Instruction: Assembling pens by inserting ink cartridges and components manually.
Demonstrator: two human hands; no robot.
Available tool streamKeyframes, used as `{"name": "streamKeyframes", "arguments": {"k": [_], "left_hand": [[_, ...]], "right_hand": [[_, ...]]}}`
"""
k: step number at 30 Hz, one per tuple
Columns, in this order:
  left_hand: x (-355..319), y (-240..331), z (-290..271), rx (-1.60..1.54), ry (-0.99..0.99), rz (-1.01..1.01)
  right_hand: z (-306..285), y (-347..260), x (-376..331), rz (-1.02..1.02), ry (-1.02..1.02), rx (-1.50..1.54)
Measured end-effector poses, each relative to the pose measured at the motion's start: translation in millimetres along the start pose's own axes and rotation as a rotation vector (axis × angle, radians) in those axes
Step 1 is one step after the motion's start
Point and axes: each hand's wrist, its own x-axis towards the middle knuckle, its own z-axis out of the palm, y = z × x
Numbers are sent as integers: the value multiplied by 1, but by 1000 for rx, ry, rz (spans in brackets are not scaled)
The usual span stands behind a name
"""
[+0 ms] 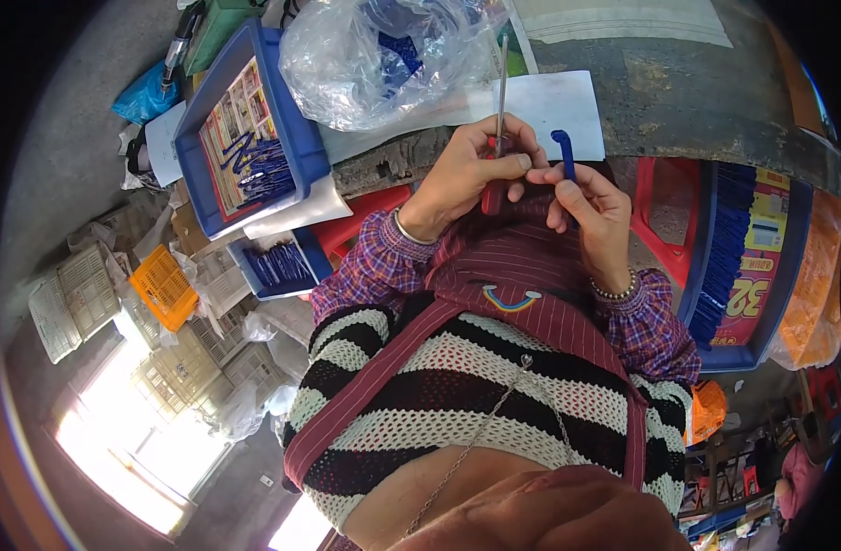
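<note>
The left hand (466,174) is closed around a red-handled screwdriver (497,138), its metal shaft pointing up over the near edge of the worktop (677,92). The right hand (590,207) pinches a small blue hooked plastic part (564,154) between its fingertips, just beside the screwdriver. A blue tray (296,138) of similar blue parts sits at the worktop's left edge, next to a clear plastic bag (374,55).

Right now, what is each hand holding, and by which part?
The left hand grips a screwdriver by its red handle. The right hand pinches a small blue hooked piece by its lower stem.
</note>
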Motion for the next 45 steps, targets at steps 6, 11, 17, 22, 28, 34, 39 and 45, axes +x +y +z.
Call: {"name": "streamKeyframes", "arguments": {"k": [6, 11, 17, 22, 28, 34, 39, 45], "left_hand": [[0, 0, 2, -96, 8, -18], [-2, -3, 2, -169, 21, -57], [-4, -4, 4, -203, 40, -60], [-3, -5, 5, -234, 54, -85], [-1, -3, 5, -251, 28, -87], [-6, 4, 9, -217, 33, -129], [-6, 0, 10, -277, 4, -125], [-5, 0, 10, -267, -14, -94]], "right_hand": [[2, -3, -3, -39, -25, -92], [4, -4, -6, -80, -62, -188], [5, -3, -7, -97, -77, -190], [4, -3, -7, -71, -93, -151], [4, -5, -5, -78, -104, -148], [7, -4, -5, -17, -84, -163], [8, -4, -8, -40, -104, -131], [6, -6, -6, -66, -123, -158]]}}
